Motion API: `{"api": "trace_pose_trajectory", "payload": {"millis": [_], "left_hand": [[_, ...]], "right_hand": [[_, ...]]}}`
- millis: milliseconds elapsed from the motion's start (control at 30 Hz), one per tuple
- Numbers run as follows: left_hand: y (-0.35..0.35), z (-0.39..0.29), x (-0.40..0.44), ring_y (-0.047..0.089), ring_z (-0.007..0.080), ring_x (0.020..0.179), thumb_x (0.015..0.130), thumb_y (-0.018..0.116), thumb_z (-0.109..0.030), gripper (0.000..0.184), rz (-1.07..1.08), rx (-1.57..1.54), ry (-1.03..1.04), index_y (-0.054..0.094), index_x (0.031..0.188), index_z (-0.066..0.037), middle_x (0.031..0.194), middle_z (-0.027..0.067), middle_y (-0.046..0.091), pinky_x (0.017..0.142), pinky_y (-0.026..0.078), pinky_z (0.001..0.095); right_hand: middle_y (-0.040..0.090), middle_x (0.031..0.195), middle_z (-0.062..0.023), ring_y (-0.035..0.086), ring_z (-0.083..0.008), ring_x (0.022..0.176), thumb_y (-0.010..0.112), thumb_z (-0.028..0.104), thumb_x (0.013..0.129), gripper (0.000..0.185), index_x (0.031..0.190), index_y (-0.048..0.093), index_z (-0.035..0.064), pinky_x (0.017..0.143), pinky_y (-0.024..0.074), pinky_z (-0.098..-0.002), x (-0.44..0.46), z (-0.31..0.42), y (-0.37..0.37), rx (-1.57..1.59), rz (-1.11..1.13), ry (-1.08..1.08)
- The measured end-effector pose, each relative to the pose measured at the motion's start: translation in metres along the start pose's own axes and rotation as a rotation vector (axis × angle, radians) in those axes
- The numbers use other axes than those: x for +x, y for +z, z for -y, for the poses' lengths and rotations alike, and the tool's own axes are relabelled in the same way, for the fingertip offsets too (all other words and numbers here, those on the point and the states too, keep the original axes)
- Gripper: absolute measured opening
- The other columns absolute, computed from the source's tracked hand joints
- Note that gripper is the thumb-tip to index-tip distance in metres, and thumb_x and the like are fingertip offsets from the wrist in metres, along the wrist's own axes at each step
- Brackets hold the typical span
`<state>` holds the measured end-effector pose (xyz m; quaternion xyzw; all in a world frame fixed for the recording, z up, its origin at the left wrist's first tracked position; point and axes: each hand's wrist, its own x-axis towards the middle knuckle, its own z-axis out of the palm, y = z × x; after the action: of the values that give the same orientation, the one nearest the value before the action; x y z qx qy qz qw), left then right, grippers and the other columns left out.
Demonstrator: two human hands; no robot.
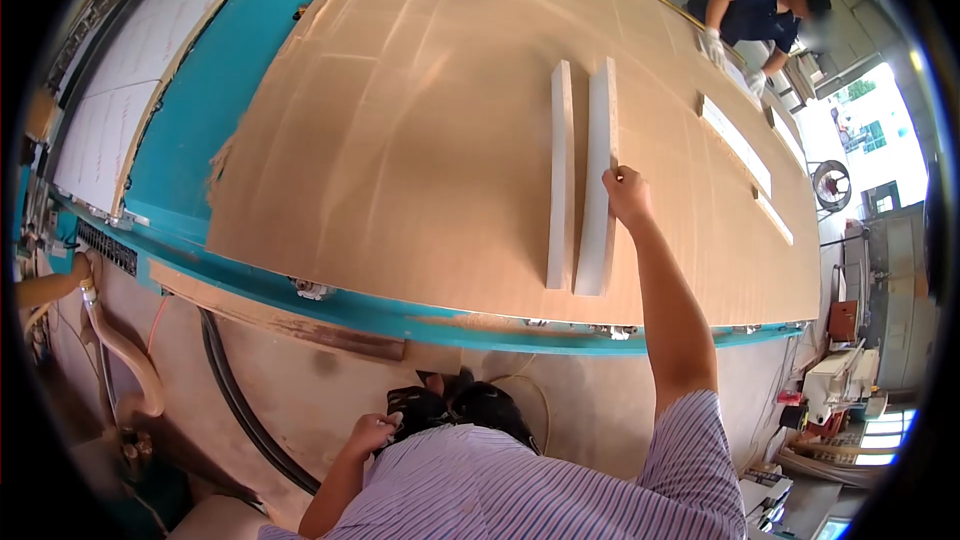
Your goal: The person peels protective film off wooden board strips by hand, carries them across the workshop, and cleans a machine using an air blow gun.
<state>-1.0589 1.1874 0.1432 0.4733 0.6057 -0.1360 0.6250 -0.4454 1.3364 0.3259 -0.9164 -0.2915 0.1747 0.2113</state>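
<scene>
Two long white-faced strips with brown edges lie side by side on a large brown sheet (pixel 440 140). My right hand (pixel 628 195) is closed on the right edge of the right strip (pixel 598 180), about halfway along it. The left strip (pixel 560 180) lies a narrow gap away, and no hand touches it. Low in the view, my left hand (pixel 375 432) is near my waist with its fingers curled in. A small pale thing shows at its fingertips, too small to name.
A teal machine frame (pixel 200 100) borders the sheet. More white strips (pixel 737 145) lie on its right part. A co-worker in gloves (pixel 750 15) leans over the far right corner. Another person's arm (pixel 50 287) is at the left, by a hose (pixel 130 350).
</scene>
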Motion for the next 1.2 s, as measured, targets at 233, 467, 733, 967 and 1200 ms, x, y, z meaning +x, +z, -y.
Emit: {"api": "trace_pose_trajectory", "payload": {"millis": [233, 467, 733, 967, 1200], "left_hand": [[0.006, -0.051, 0.009, 0.063, 0.0207, 0.067, 0.083, 0.058, -0.016, 0.026, 0.003, -0.189, 0.041, 0.073, 0.091, 0.004, 0.077, 0.0115, 0.069, 0.058, 0.048, 0.0323], [0.077, -0.2, -0.042, 0.059, 0.0135, 0.062, 0.089, 0.066, -0.016, 0.012, 0.452, -0.532, 0.083, 0.065, 0.083, -0.006, 0.076, 0.0037, 0.063, 0.051, 0.044, 0.0281], [0.291, -0.33, -0.07, 0.058, 0.0144, 0.077, 0.085, 0.067, -0.003, 0.015, 0.546, -0.661, 0.263, 0.054, 0.078, -0.009, 0.084, 0.0032, 0.057, 0.063, 0.046, 0.0274], [0.517, -0.371, -0.054, 0.056, 0.0204, 0.094, 0.084, 0.053, -0.007, 0.013, 0.508, -1.021, 0.321, 0.05, 0.096, -0.009, 0.103, 0.0069, 0.051, 0.083, 0.05, 0.035], [0.594, -0.441, -0.108, 0.05, 0.018, 0.102, 0.082, 0.052, -0.002, 0.019, 0.24, -0.655, 0.638, 0.051, 0.101, -0.007, 0.109, 0.007, 0.052, 0.09, 0.041, 0.0302]], "right_hand": [[0.072, 0.087, -0.016, 0.07, -0.0278, 0.077, 0.06, 0.032, 0.091, 0.038, 0.112, 0.066, 0.0014, 0.074, 0.0546, -0.0401, -0.02, -0.031, -0.002, 0.099, -0.244, -0.184], [0.063, 0.082, -0.0152, 0.064, -0.03, 0.071, 0.061, 0.004, 0.085, 0.015, 0.1, 0.064, 0.0017, 0.061, 0.0505, -0.0407, -0.235, -0.093, -0.028, 0.336, -0.074, -0.463], [0.066, 0.093, -0.0127, 0.068, -0.0236, 0.081, 0.071, 0.011, 0.089, 0.024, 0.11, 0.063, 0.0007, 0.07, 0.056, -0.0344, -0.295, -0.234, -0.057, 0.746, 0.374, -0.202], [0.062, 0.087, -0.014, 0.065, -0.0338, 0.074, 0.071, 0.01, 0.086, 0.012, 0.096, 0.068, 0.0054, 0.066, 0.0539, -0.0396, -0.23, -0.396, -0.153, 0.646, 0.124, -0.25], [0.063, 0.092, -0.014, 0.066, -0.0304, 0.075, 0.074, 0.003, 0.081, 0.012, 0.092, 0.069, 0.0009, 0.067, 0.0551, -0.0369, -0.204, -0.449, -0.222, 0.928, 0.0, -0.18]]}}
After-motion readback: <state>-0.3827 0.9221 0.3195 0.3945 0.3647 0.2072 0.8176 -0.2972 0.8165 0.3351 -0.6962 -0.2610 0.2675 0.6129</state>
